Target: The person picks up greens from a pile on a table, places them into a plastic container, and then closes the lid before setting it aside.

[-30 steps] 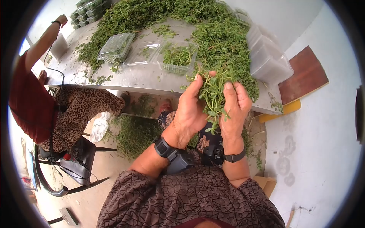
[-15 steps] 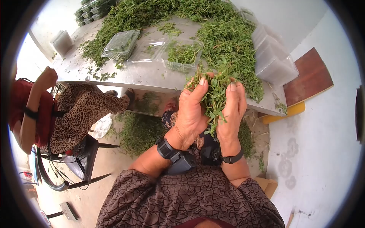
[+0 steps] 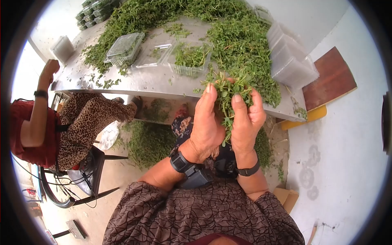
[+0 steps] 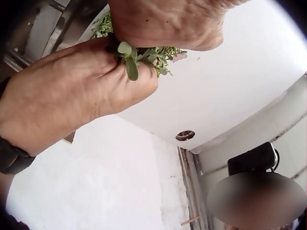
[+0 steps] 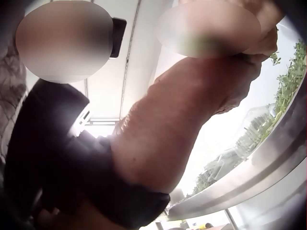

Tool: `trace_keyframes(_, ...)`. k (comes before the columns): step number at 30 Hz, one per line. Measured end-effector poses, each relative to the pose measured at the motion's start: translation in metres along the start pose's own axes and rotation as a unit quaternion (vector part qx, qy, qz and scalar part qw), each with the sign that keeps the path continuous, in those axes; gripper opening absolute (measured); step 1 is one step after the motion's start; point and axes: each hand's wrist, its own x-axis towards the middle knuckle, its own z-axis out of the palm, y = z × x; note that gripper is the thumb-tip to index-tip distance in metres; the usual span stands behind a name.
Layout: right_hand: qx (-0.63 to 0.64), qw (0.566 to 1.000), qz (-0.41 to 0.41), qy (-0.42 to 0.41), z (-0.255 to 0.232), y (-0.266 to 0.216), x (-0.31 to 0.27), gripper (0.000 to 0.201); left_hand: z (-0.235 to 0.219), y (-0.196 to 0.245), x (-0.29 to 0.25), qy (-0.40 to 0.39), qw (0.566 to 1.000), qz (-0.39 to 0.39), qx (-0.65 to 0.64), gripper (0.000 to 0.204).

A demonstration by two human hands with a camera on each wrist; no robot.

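Both hands meet around a bunch of green sprigs (image 3: 227, 98) in front of the table edge. The left hand (image 3: 205, 126) grips its left side, thumb pointing up. From the other side the right hand (image 3: 246, 122) holds it with thumb and curled fingers. Leafy tips (image 4: 130, 60) poke out between the two palms in the left wrist view. Beyond the hands, an open clear box (image 3: 190, 61) contains some sprigs, its lid (image 3: 153, 55) folded out to the left. The right wrist view shows a hand and forearm (image 5: 168, 115), with the held sprigs blurred.
Loose greens (image 3: 241, 49) are heaped across the metal table (image 3: 134, 81). A closed clear box (image 3: 124, 49) stands left of the open one. Stacked empty boxes (image 3: 290, 61) stand at the right, filled boxes (image 3: 94, 14) at the back left. Another person (image 3: 34, 126) sits at the left.
The hands stay around the bunch, their fingers shifting slightly on it. The other person's arm, stretched over the table at first, has drawn back, dropped, then risen somewhat. The view has shifted a little.
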Motion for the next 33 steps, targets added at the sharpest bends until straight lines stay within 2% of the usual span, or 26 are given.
trace_keyframes(1,0.025,0.999,0.027,0.006,-0.002,0.0,0.0,0.023,0.001,0.001,0.0,-0.002,0.999,0.0,0.038,0.05)
trace_keyframes(2,0.049,0.997,0.055,0.011,-0.003,-0.001,-0.001,0.024,0.001,0.0,0.001,-0.001,0.999,-0.001,0.038,0.05)
trace_keyframes(4,0.069,0.995,0.078,0.009,-0.004,-0.004,-0.002,0.024,0.003,-0.002,0.0,0.025,0.999,-0.004,-0.019,0.055)
trace_keyframes(6,0.16,0.98,0.118,-0.002,-0.002,-0.011,-0.001,0.024,0.002,-0.002,0.0,0.027,0.999,-0.008,-0.026,0.056)
trace_keyframes(12,0.229,0.954,0.193,-0.009,-0.009,-0.011,-0.002,0.026,-0.004,-0.005,-0.001,0.038,0.998,-0.022,-0.033,0.057)
trace_keyframes(15,0.269,0.938,0.214,-0.031,-0.017,-0.007,0.0,0.025,-0.003,-0.005,0.0,0.041,0.998,-0.022,-0.03,0.054)
trace_keyframes(19,0.233,0.947,0.217,-0.039,-0.032,0.0,0.001,0.024,0.002,-0.005,0.001,0.065,0.997,-0.034,0.009,0.049)
trace_keyframes(21,0.298,0.927,0.219,-0.069,-0.041,0.005,0.001,0.025,0.0,-0.012,0.003,0.047,0.998,-0.044,0.009,0.049)
trace_keyframes(24,0.325,0.913,0.244,-0.033,-0.049,0.006,0.005,0.029,0.004,-0.021,0.009,0.025,0.998,-0.061,0.011,0.046)
trace_keyframes(25,0.406,0.861,0.304,0.013,-0.053,0.003,0.007,0.03,0.005,-0.023,0.012,0.024,0.997,-0.072,0.013,0.044)
trace_keyframes(26,0.407,0.861,0.305,0.018,-0.059,0.005,0.009,0.03,0.006,-0.027,0.014,0.026,0.997,-0.076,0.014,0.044)
trace_keyframes(29,0.499,0.799,0.331,-0.042,-0.075,0.007,0.012,0.026,0.009,-0.039,0.02,0.039,0.996,-0.069,0.034,0.045)
trace_keyframes(30,0.499,0.8,0.332,-0.038,-0.081,0.01,0.013,0.026,0.01,-0.043,0.021,0.039,0.995,-0.081,0.036,0.044)
trace_keyframes(32,0.56,0.756,0.314,-0.124,-0.094,0.021,0.016,0.036,0.01,-0.05,0.027,0.04,0.994,-0.092,0.036,0.043)
trace_keyframes(33,0.56,0.756,0.315,-0.123,-0.098,0.023,0.017,0.036,0.007,-0.055,0.03,0.02,0.994,-0.091,0.049,0.042)
